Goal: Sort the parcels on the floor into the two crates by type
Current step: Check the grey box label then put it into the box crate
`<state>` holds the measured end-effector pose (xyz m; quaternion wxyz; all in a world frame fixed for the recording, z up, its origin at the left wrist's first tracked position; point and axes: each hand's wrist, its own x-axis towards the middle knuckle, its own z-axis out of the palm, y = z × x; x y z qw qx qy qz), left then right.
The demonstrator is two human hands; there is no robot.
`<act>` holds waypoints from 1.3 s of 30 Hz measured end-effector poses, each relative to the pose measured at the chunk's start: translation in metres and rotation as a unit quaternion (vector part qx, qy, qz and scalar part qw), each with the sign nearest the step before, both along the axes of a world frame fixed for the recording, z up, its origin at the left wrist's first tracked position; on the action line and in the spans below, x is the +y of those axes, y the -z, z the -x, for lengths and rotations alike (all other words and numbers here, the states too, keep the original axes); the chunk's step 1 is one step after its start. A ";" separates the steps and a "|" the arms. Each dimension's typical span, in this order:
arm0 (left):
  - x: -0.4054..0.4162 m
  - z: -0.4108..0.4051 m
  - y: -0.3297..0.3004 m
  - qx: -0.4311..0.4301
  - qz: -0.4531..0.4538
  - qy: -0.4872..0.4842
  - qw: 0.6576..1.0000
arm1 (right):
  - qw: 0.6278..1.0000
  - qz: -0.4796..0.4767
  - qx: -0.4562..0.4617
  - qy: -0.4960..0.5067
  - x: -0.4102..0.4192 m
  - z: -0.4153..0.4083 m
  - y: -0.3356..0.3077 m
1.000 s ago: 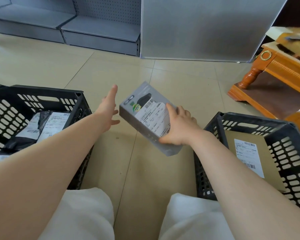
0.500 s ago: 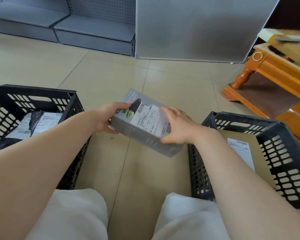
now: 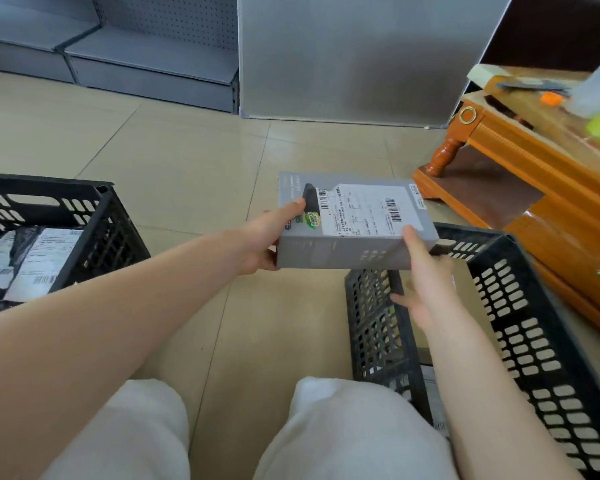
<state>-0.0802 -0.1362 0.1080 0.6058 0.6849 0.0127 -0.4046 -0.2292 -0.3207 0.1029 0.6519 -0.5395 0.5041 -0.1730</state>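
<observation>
Tiled floor (image 3: pixel 174 161) below, left hand (image 3: pixel 264 237) grips the grey box (image 3: pixel 354 230) by its left end; right hand (image 3: pixel 426 289), fingers spread, touches its near right corner over the right crate (image 3: pixel 520 306).

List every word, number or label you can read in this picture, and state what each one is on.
None can be read.
Grey box: white shipping label with barcodes, green sticker; print too blurred.
Parcels in left crate: white labels, too blurred.
Right crate: label mostly hidden.
</observation>
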 end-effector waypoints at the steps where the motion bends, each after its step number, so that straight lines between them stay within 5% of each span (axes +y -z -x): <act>1: -0.007 0.006 0.000 0.000 0.001 0.010 1.000 | 0.998 -0.047 -0.028 0.015 0.000 0.008 0.003; 5: -0.033 0.032 0.003 0.018 0.001 0.031 0.999 | 0.982 -0.144 -0.115 0.052 0.003 0.034 0.011; 12: -0.071 0.080 0.017 0.031 -0.035 0.124 0.991 | 0.973 -0.110 -0.169 0.113 -0.027 0.088 0.013; 22: -0.104 0.141 0.035 -0.009 -0.047 0.316 0.948 | 0.964 -0.114 -0.105 0.218 -0.074 0.182 0.030; 33: -0.116 0.165 0.054 -0.155 -0.087 0.395 0.901 | 0.931 -0.119 -0.060 0.340 -0.070 0.227 0.082; 36: -0.110 0.162 0.053 -0.236 -0.117 0.424 0.866 | 0.916 -0.168 -0.032 0.362 -0.068 0.221 0.100; 39: -0.102 0.155 0.061 -0.358 -0.183 0.518 0.755 | 0.909 -0.196 -0.013 0.367 -0.065 0.219 0.113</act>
